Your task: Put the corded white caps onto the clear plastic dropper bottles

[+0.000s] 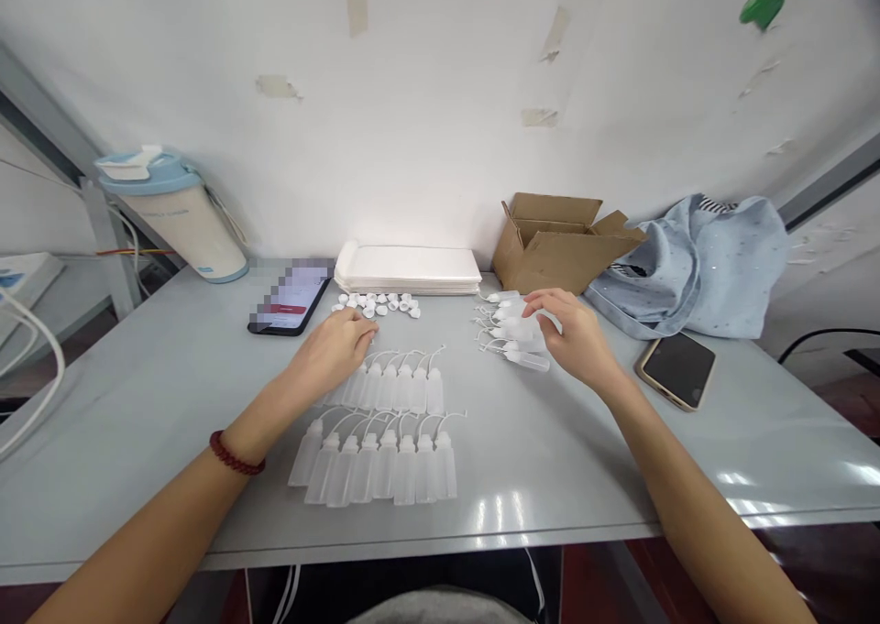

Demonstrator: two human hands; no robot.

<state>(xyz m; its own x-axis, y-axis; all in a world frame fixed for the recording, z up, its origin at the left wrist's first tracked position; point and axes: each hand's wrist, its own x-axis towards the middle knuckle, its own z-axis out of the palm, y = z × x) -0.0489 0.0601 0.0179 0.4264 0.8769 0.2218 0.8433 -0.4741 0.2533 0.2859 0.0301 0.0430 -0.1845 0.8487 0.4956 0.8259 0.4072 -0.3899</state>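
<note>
Small translucent plastic bottles with thin white stems lie on the grey table. A near row of bottles (405,468) and a second row of bottles (412,390) lie side by side, stems pointing away from me. My left hand (336,344) is closed at the left end of the second row, just in front of a cluster of small white caps (391,303). Its fingertips are pressed together; whatever they hold is hidden. My right hand (574,335) is open, thumb apart from the fingers, beside a loose pile of bottles (526,360) and partly covering it.
A stack of white sheets or pads (412,267) lies against the wall. An open cardboard box (564,257) and a light blue cloth bag (715,267) stand back right. One phone (677,367) lies at right, another phone (292,299) at left, near a tumbler (185,221).
</note>
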